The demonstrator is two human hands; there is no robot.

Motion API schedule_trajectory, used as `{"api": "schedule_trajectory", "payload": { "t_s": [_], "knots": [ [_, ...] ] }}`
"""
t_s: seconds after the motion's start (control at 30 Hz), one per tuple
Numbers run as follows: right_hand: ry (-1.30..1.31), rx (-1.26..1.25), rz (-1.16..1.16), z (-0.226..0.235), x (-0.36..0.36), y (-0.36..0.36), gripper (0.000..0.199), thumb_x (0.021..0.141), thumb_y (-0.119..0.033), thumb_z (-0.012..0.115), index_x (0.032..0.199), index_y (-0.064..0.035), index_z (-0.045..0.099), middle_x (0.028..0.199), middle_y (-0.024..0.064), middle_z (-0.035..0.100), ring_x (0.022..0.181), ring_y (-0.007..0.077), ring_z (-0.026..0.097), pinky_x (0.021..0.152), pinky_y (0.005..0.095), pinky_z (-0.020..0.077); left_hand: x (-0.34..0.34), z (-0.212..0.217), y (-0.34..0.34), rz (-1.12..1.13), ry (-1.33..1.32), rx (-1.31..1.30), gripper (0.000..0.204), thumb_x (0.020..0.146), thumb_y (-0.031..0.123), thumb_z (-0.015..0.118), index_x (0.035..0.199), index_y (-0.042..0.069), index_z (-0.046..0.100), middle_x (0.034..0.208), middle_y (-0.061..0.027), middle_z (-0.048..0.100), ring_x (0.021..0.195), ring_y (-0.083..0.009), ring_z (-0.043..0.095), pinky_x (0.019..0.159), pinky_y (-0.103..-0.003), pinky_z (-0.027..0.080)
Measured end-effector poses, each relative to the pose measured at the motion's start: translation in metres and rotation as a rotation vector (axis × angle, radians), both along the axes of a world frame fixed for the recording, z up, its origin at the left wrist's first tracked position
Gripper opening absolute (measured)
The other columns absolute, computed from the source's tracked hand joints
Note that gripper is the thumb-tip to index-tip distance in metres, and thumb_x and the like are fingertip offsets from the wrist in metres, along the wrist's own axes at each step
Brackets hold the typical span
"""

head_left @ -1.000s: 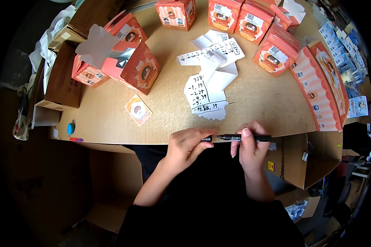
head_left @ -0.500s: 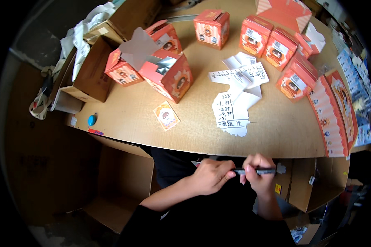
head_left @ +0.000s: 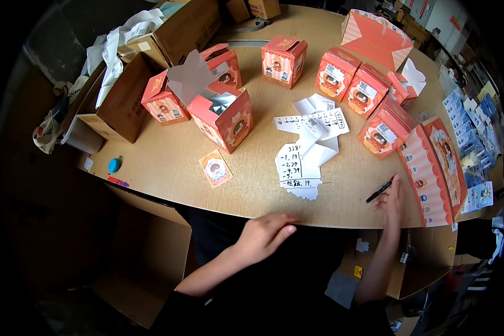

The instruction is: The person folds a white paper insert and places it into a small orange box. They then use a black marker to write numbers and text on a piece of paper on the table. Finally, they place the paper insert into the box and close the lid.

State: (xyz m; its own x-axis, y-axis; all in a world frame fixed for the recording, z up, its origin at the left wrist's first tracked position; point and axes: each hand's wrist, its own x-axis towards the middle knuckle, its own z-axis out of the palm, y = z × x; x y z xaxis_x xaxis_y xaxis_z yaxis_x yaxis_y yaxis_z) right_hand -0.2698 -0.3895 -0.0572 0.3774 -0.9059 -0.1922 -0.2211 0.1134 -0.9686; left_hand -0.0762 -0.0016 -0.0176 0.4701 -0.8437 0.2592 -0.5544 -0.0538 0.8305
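Observation:
A black marker pen (head_left: 379, 189) lies slanted on the table near its front edge, at the right. My right hand (head_left: 392, 204) rests just beside it with fingers stretched out, its index fingertip by the pen's upper end; whether they touch I cannot tell. At the table's front edge my left hand (head_left: 266, 235) hovers with fingers extended and thumb apart, holding nothing. Torn white paper with handwriting (head_left: 298, 171) lies beyond the hands, below folded white slips (head_left: 325, 124). A small picture card (head_left: 215, 168) lies left of the papers.
An open red box (head_left: 224, 117) with silvery contents stands at the left, among other red boxes (head_left: 165, 101). Several more (head_left: 337, 73) stand at the back and right. A large striped box (head_left: 431, 173) sits at the right edge. Brown cartons (head_left: 117, 106) and a blue cap (head_left: 114, 165) are at left.
The pen, held between both hands before, now lies on the table. My right hand has moved forward and right with it; my left hand has shifted slightly left and forward, its fingers straightened.

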Motion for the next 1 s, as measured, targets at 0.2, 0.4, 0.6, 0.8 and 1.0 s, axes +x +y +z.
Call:
{"api": "schedule_trajectory", "payload": {
  "t_s": [0.2, 0.4, 0.6, 0.8, 1.0],
  "knots": [
    [0.114, -0.454, -0.217, -0.034, -0.056, -0.061, 0.071, 0.115, -0.04, 0.07, 0.172, -0.0084, 0.04, 0.098, 0.0101, 0.072, 0.07, 0.0145, 0.07, 0.053, 0.0291, 0.0567, 0.046, 0.006, 0.021, 0.259, -0.02, 0.03, 0.018, 0.108, 0.011, 0.075, 0.123, 0.001, 0.075, 0.105, -0.0161, 0.075, 0.092, -0.033, 0.075, 0.079, -0.039, 0.061],
    [0.12, -0.728, -0.194, -0.08, -0.052, -0.055, 0.05, 0.116, -0.026, 0.071, 0.159, -0.0048, 0.059, 0.107, 0.007, 0.074, 0.082, 0.011, 0.067, 0.068, 0.0264, 0.0538, 0.11, -0.001, -0.108, 0.324, -0.27, -0.121, 0.064, 0.109, 0.036, 0.077, 0.154, 0.0, 0.051, 0.127, -0.0241, 0.077, 0.117, -0.042, 0.073, 0.1, -0.051, 0.059],
    [0.154, -0.814, -0.203, -0.05, -0.026, 0.015, 0.03, 0.115, -0.017, 0.069, 0.138, 0.0024, 0.072, 0.111, 0.0108, 0.077, 0.089, 0.0153, 0.071, 0.077, 0.0319, 0.0572, 0.155, 0.0, -0.217, 0.263, 0.014, 0.212, 0.077, 0.099, 0.033, 0.09, 0.158, 0.002, 0.051, 0.114, -0.0185, 0.075, 0.107, -0.0309, 0.072, 0.092, -0.042, 0.058],
    [-0.193, -0.292, 0.153, -0.017, -0.003, 0.105, 0.029, 0.119, -0.017, 0.061, 0.138, 0.0028, 0.071, 0.106, 0.0099, 0.078, 0.095, 0.0144, 0.072, 0.082, 0.0311, 0.0595, 0.101, 0.002, -0.145, -0.217, 0.67, -0.226, 0.067, 0.102, -0.016, 0.072, 0.162, 0.006, 0.052, 0.131, -0.0093, 0.076, 0.122, -0.0125, 0.069, 0.1, -0.029, 0.056],
    [-0.556, -0.101, 0.566, 0.037, 0.083, 0.151, 0.046, 0.114, -0.012, 0.07, 0.156, 0.0035, 0.056, 0.124, 0.0155, 0.08, 0.112, 0.0163, 0.075, 0.099, 0.0329, 0.0614, 0.054, -0.003, -0.06, -0.159, 0.312, -0.039, 0.082, 0.104, -0.012, 0.073, 0.175, 0.009, 0.038, 0.157, -0.0185, 0.067, 0.148, -0.027, 0.063, 0.117, -0.039, 0.053]
  ]
}}
